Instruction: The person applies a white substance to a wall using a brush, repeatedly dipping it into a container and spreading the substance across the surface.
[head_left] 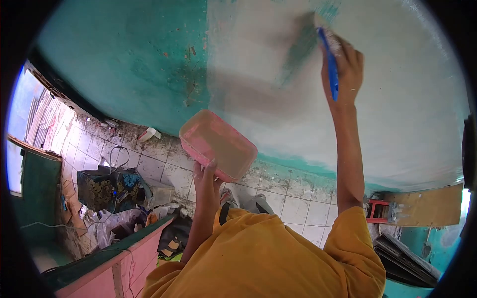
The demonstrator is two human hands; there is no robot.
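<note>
Closed around a paintbrush with a blue handle (330, 64), my right hand (348, 69) is raised against the wall at the upper right. The brush's pale bristles touch the wall beside a green patch that shows through the whitish paint (397, 99). My left hand (206, 176) grips the lower left edge of a pink rectangular tub (242, 141), which is tilted and holds greyish-beige paint. The tub is close to the wall, below the border between bare green wall (134, 54) and painted wall.
Dirty white floor tiles (298, 203) run along the wall's foot. At the left are a dark patterned box (99, 191), plastic bags (112, 223) and a pink partition (99, 280). A red object (378, 211) and dark stacked panels (402, 260) lie at the right.
</note>
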